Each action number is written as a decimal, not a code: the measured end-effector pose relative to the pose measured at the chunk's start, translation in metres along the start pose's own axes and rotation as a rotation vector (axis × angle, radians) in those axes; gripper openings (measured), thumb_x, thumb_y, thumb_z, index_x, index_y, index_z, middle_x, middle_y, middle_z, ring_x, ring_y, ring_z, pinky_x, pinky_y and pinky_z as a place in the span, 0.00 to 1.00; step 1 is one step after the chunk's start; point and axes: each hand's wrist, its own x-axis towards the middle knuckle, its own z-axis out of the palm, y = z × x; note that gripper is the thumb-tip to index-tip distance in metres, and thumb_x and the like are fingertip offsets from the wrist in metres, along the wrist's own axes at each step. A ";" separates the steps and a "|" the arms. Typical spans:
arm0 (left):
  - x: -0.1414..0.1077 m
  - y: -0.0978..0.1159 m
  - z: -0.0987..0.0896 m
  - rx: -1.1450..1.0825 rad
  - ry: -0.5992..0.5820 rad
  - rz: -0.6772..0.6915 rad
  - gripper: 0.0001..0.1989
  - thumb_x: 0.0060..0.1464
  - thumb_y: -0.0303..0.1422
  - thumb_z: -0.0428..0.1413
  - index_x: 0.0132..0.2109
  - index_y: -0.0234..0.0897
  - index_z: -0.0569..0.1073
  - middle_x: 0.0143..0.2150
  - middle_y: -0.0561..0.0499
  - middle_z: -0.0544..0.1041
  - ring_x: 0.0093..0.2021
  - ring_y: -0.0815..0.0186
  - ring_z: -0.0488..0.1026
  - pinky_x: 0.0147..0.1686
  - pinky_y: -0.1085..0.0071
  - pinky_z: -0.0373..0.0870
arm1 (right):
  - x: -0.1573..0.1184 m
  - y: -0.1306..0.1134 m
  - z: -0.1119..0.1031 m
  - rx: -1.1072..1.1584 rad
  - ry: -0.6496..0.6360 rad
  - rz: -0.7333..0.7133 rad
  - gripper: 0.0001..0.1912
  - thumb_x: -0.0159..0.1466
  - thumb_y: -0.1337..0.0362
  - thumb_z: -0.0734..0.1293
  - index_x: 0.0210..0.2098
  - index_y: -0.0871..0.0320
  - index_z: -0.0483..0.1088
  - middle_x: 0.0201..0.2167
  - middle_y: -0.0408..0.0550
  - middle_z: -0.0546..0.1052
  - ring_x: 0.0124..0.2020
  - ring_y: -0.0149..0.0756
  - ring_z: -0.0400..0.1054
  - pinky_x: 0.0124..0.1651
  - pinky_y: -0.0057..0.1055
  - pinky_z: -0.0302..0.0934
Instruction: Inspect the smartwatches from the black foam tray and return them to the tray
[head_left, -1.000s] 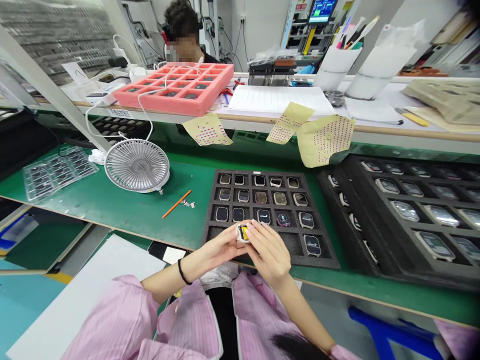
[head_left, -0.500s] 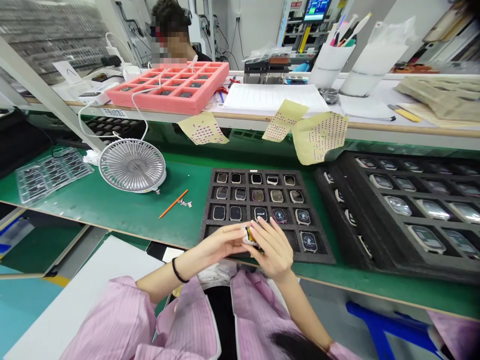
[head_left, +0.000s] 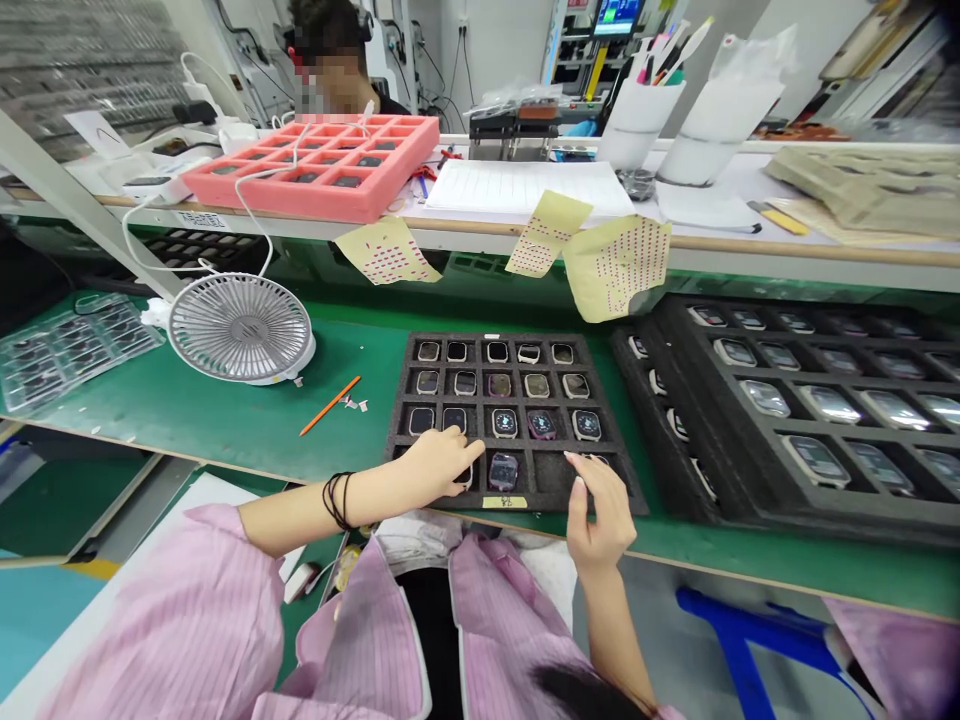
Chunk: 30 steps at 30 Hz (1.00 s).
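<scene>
Green workbench [head_left: 225, 425] spans the frame under a shelf [head_left: 480, 231] that carries a pink foam tray [head_left: 330, 203] at upper left; a person's head [head_left: 330, 45] shows beyond it. Everything sits slightly further left in the view than in the earlier frames. At right stand black foam trays [head_left: 739, 508] of watches, and at left a round fan [head_left: 241, 325]. Lower centre lies a dark foam tray [head_left: 628, 485], its compartments in four rows.

Both hands, earlier together around a small open watch case with yellow inside, are now apart over this tray. The left hand [head_left: 435, 462] reaches palm down over its lower left compartments, fingers loosely bent and spread, at a watch [head_left: 466, 478] mostly covered by them; whether they grip it cannot be told. The right hand [head_left: 604, 515] is at the lower right, thumb and forefinger a little apart with no object visible between them, the other fingers curled partly over another watch [head_left: 598, 460].

Between the hands, a purple-rimmed watch [head_left: 503, 472] in the bottom row has come into view, as has the yellow label [head_left: 505, 502] below it. Left of the tray lies an orange stick [head_left: 330, 405] beside small white scraps [head_left: 363, 405].
</scene>
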 end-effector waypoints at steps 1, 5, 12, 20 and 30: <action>0.003 0.002 0.002 -0.006 0.020 -0.006 0.31 0.43 0.26 0.65 0.57 0.34 0.70 0.37 0.42 0.77 0.42 0.52 0.71 0.38 0.66 0.68 | -0.002 0.001 -0.001 -0.012 0.003 0.017 0.21 0.66 0.74 0.59 0.56 0.55 0.70 0.42 0.53 0.80 0.46 0.45 0.75 0.49 0.48 0.70; 0.012 0.005 0.005 -0.021 0.046 0.011 0.40 0.42 0.22 0.64 0.64 0.36 0.62 0.33 0.44 0.76 0.40 0.54 0.71 0.37 0.68 0.65 | -0.005 0.002 -0.006 -0.040 0.034 0.018 0.20 0.66 0.73 0.60 0.56 0.55 0.69 0.42 0.53 0.80 0.45 0.46 0.75 0.47 0.45 0.70; -0.003 -0.006 -0.006 0.068 -0.003 0.037 0.21 0.47 0.29 0.61 0.51 0.35 0.74 0.39 0.44 0.77 0.41 0.56 0.72 0.38 0.68 0.69 | -0.001 -0.004 -0.021 -0.124 0.217 -0.016 0.31 0.61 0.77 0.65 0.63 0.57 0.62 0.26 0.47 0.75 0.25 0.38 0.69 0.32 0.39 0.67; 0.015 0.020 -0.028 0.008 0.127 0.150 0.11 0.51 0.30 0.60 0.43 0.35 0.76 0.39 0.44 0.76 0.43 0.57 0.71 0.41 0.66 0.70 | 0.000 -0.013 -0.032 -0.145 0.223 0.032 0.23 0.65 0.72 0.63 0.59 0.55 0.63 0.25 0.46 0.75 0.21 0.36 0.65 0.28 0.38 0.65; 0.050 0.034 -0.001 -0.071 0.000 0.136 0.19 0.40 0.15 0.60 0.41 0.34 0.71 0.34 0.43 0.75 0.42 0.53 0.72 0.38 0.64 0.70 | 0.021 -0.023 -0.032 -0.253 -0.276 0.114 0.15 0.69 0.64 0.60 0.48 0.59 0.76 0.12 0.38 0.64 0.15 0.30 0.58 0.25 0.29 0.55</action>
